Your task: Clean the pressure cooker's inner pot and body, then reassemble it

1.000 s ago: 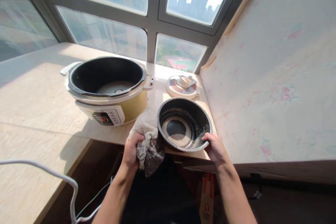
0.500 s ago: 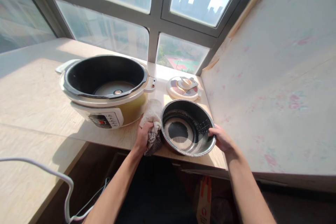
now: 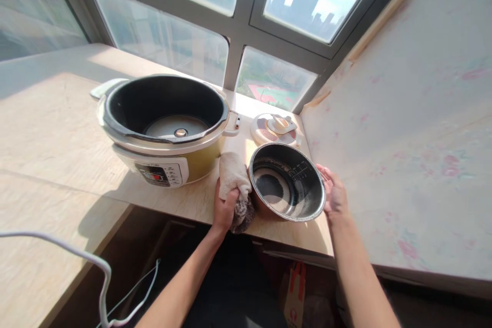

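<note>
The left hand (image 3: 225,209) was clenched round a bunched cloth (image 3: 233,173), thumb pressed over the folds; it held the cloth just beside the near left wall of the pot (image 3: 288,182), though I couldn't tell whether the two touched. The right hand (image 3: 335,195) was loosely open at the pot's other side, its fingers outside the wall, not hooked over the rim. The pot stood mouth up near the front edge of the sill (image 3: 57,128), between the hands: round, dark inside, with a shiny rim, pale markings on the wall and a light ring on its floor. The cloth was fluffy and cream above, speckled grey below. Leftward sat the wide, gold-sided cooker (image 3: 165,125); behind the pot, a round, patterned lid (image 3: 274,129).
</note>
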The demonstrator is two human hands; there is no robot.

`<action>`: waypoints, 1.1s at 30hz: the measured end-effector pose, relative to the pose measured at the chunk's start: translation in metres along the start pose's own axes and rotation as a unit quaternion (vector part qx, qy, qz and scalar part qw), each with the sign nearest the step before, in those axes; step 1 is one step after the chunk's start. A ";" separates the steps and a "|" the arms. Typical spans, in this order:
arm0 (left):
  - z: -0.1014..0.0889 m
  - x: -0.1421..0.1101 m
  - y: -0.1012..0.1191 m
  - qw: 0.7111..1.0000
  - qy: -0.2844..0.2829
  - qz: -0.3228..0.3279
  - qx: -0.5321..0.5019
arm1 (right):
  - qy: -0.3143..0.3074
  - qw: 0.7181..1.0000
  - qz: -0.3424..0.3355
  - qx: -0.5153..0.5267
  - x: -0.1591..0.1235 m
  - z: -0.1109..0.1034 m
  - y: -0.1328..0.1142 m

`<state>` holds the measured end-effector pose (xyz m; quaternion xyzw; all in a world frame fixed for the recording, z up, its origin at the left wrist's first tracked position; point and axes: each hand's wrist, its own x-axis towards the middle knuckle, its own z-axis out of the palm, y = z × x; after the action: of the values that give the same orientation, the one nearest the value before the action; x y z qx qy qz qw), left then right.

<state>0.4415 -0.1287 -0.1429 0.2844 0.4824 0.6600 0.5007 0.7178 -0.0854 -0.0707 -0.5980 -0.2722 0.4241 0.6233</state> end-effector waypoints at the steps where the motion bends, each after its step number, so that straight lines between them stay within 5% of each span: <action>1: 0.001 -0.005 -0.001 1.000 0.010 -0.004 -0.010 | 0.030 0.999 -0.001 0.022 -0.010 -0.003 0.002; 7: 0.009 -0.026 -0.004 0.999 0.031 -0.005 -0.017 | 0.009 1.000 0.000 -0.017 -0.084 -0.002 0.026; 11: 0.009 -0.032 -0.012 0.999 0.017 0.006 0.030 | 0.043 0.997 -0.053 -0.024 -0.106 0.009 0.046; 14: 0.006 -0.031 -0.017 1.000 0.002 0.005 0.030 | 0.072 0.997 -0.039 -0.013 -0.101 0.009 0.050; 26: -0.004 -0.007 -0.009 0.996 -0.085 0.017 0.017 | -0.058 0.988 0.053 -0.129 -0.038 -0.009 0.009; 33: 0.000 0.034 0.015 0.995 -0.093 0.024 -0.020 | -0.123 0.979 0.074 -0.144 -0.011 -0.015 -0.003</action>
<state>0.4243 -0.0972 -0.1330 0.3455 0.4134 0.6521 0.5333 0.7253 -0.1019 -0.0682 -0.6430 -0.3602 0.4958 0.4594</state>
